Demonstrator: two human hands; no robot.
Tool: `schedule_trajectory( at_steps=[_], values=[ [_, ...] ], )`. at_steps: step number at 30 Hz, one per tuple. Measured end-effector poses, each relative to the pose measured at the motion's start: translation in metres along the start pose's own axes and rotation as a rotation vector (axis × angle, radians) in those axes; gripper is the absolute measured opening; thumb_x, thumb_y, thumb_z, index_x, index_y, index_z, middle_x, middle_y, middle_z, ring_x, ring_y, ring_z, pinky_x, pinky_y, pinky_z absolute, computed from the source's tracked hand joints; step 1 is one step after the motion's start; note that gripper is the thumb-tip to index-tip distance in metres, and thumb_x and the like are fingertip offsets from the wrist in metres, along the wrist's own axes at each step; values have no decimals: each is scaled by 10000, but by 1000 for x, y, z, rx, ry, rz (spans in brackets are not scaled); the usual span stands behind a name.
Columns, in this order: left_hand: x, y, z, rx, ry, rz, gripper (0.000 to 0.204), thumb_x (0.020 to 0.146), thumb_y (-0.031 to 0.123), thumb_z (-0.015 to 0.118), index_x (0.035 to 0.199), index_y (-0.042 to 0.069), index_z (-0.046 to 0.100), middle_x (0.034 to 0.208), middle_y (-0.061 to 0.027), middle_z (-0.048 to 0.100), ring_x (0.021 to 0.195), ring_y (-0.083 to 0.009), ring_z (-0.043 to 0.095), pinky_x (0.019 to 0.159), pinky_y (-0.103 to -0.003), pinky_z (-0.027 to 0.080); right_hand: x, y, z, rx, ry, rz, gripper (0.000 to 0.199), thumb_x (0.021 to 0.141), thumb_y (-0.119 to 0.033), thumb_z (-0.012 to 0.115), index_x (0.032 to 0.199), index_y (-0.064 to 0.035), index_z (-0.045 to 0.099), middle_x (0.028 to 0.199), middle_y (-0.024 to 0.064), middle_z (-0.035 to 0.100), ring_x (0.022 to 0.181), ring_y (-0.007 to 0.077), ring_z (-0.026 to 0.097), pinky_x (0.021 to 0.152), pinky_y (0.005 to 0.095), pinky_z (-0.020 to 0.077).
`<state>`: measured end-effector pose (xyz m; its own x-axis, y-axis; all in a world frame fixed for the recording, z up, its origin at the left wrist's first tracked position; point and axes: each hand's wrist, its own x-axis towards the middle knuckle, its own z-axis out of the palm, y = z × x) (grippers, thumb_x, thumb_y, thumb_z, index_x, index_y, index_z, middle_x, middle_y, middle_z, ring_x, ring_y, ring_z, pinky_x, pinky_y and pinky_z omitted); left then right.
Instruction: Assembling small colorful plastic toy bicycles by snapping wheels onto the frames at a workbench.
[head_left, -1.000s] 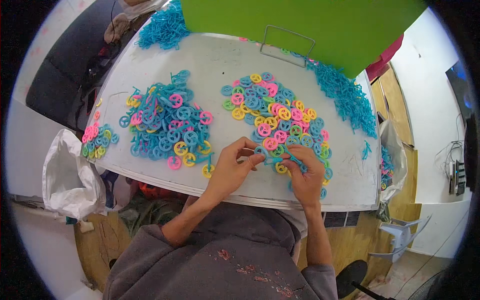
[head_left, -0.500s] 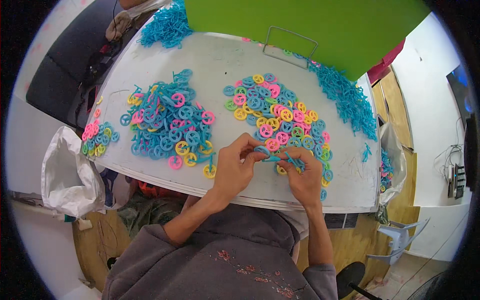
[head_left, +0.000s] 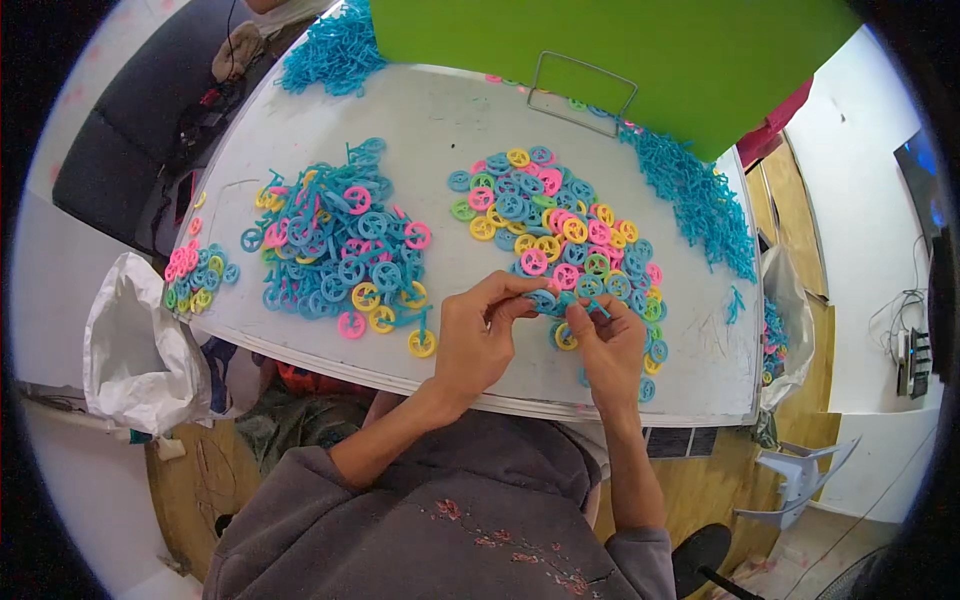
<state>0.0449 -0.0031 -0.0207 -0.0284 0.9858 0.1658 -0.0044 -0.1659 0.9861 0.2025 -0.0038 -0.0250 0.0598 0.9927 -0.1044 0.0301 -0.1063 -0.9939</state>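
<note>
Just below the middle of the frame, a blue plastic piece [head_left: 556, 300] lies roughly left to right between both hands, its shape mostly hidden by fingers. The left hand [head_left: 478, 338] pinches its left end with curled fingers; the right hand [head_left: 606, 340] closes its fingertips on the other end. Both rest over the near edge of the white table [head_left: 440, 110]. Behind them spreads a mixed pile of coloured rings [head_left: 560, 225]; to the left lies a mostly blue pile [head_left: 340, 250]. A white bag [head_left: 135, 350] hangs at lower left, and a green board [head_left: 640, 50] crosses the top.
</note>
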Motion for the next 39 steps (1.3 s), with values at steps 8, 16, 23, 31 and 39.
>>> schedule_trajectory(
  at_steps=[8,16,23,31,39],
  values=[
    [-1,-5,2,113,34,173,251,860,-124,495,1029,-27,653,942,-116,702,777,-154,664,693,-271,536,2,-5,-2,102,-80,61,168,873,-153,689,931,-7,630,833,35,667,728,65,595,665,204,446],
    [-1,-3,5,78,63,207,270,884,-101,485,1094,-12,628,1026,-120,686,825,-160,665,711,-274,533,1,-8,7,133,5,105,143,869,-132,686,915,-4,639,827,42,663,743,81,591,673,226,453],
    [-4,-8,-3,60,49,98,220,925,-23,497,1107,-8,619,996,-110,682,834,-164,659,755,-269,535,-6,3,19,-325,215,-386,122,832,-70,705,825,11,613,763,32,642,705,66,545,626,220,436],
    [-5,1,-8,346,-13,289,293,735,-88,650,1003,27,669,882,-106,658,827,-226,636,683,-318,505,-8,5,1,-388,57,-350,94,817,-32,692,865,16,628,832,55,664,743,81,579,652,242,470],
    [-7,19,-79,915,59,285,324,684,-7,708,1000,58,677,943,-94,596,878,-283,528,774,-381,434,61,7,-112,-770,472,-538,143,861,-127,639,973,-46,674,922,90,693,780,192,647,715,314,495]
  ],
)
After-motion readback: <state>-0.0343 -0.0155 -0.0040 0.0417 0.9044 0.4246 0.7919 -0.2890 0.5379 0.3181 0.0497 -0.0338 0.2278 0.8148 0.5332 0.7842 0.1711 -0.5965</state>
